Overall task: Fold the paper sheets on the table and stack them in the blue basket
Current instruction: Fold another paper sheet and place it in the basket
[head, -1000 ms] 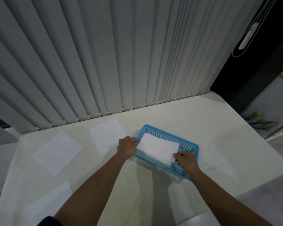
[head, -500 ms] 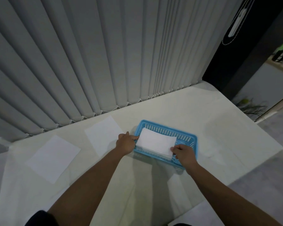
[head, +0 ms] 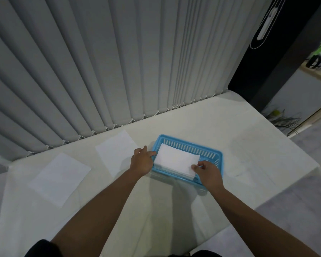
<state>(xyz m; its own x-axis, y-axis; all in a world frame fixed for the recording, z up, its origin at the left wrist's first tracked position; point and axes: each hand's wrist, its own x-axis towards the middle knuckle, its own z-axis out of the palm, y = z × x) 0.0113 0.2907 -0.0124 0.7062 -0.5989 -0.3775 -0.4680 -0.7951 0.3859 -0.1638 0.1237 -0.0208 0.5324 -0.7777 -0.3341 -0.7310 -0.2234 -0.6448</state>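
Observation:
The blue basket (head: 209, 152) stands at the middle of the white table (head: 230, 130). A folded white paper sheet (head: 175, 160) lies on top of the stack inside it. My left hand (head: 141, 161) rests against the basket's left end, fingers touching the rim beside the sheet. My right hand (head: 207, 170) sits at the basket's near right corner, thumb and fingers pinching the sheet's right corner. Two unfolded sheets lie flat to the left: one close to the basket (head: 115, 152), one farther left (head: 60, 178).
Grey vertical blinds (head: 119, 62) hang along the table's far edge. A dark panel (head: 263, 52) stands at the back right. The table's right edge drops off to grey floor (head: 304, 182).
The folded sheet has settled lower into the basket. Both hands stay at its ends. My view has shifted, so a third sheet at the near left is out of view.

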